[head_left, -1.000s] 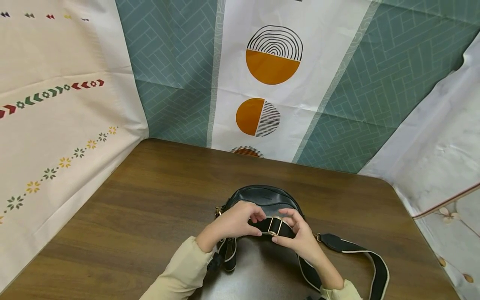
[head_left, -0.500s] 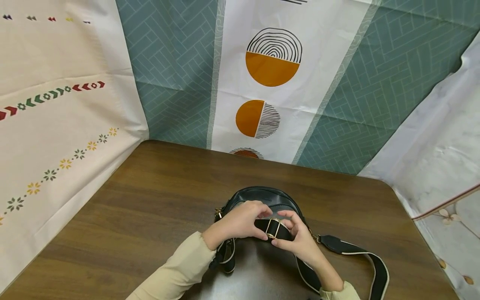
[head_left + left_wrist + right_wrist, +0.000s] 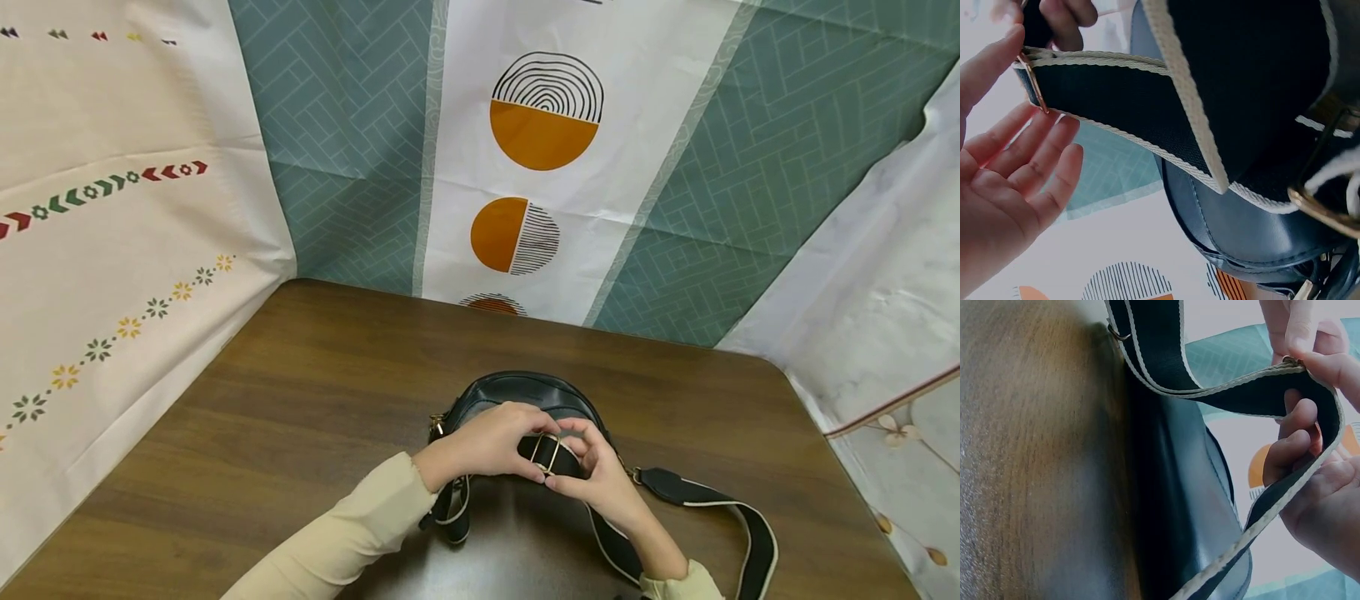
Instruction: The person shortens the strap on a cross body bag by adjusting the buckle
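A black crossbody bag lies on the table, with a black webbing strap edged in cream. My left hand pinches the gold slide buckle on the strap; in the left wrist view, thumb and fingertips meet opposite ends of the buckle. Close by on its right, my right hand grips the strap beside the buckle. The right wrist view has the strap looping around the right hand's curled fingers. Part of the bag's front is hidden behind both hands.
One strap end is clipped at the bag's right side and curves toward the table's front edge. A folded strap part hangs at the bag's left, near a gold clasp. Patterned cloths surround the brown table.
My left hand has moved right from the strap onto the buckle, its fingers closing on it. The buckle has shifted slightly left toward it. The right hand stays nearly in place.
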Motion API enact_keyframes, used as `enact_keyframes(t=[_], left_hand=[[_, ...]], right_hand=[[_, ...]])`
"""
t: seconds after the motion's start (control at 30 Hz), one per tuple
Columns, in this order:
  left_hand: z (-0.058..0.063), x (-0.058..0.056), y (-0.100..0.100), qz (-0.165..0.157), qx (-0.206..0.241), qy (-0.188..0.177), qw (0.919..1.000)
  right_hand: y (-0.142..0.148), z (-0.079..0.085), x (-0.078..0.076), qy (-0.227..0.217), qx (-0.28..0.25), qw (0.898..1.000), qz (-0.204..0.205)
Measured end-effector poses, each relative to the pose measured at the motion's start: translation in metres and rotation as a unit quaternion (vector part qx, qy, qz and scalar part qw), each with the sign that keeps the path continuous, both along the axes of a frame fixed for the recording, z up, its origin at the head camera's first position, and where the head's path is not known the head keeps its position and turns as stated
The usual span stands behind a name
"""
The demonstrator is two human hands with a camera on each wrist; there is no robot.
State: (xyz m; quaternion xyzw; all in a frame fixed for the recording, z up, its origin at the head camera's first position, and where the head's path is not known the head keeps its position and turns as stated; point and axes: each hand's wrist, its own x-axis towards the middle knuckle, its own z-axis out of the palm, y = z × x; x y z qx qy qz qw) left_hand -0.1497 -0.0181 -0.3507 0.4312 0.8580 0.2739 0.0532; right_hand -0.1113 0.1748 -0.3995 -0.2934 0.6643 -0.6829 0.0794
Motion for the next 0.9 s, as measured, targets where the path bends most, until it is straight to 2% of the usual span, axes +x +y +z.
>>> enact_keyframes(t=[0.2,0.4,0.57,0.73,0.9], left_hand=[[0.003,0.000,0.001,-0.018,-0.033,0.028,0.9989],[0.006,0.002,0.002,-0.022,-0.039,0.018,0.9988],[0.008,0.002,0.000,-0.019,-0.050,0.029,0.9982],[0.008,0.003,-0.001,-0.013,-0.054,0.035,0.9978],[0.007,0.004,0.000,-0.010,-0.049,0.055,0.9973]], right_hand=[[0.004,0.000,-0.001,-0.016,0.006,1.000,-0.010],[0.010,0.005,-0.002,-0.053,0.081,0.994,-0.055],[0.014,0.008,-0.003,-0.056,0.127,0.989,-0.046],[0.016,0.006,-0.002,-0.046,0.121,0.991,-0.027],[0.014,0.003,-0.002,-0.032,0.097,0.994,-0.027]])
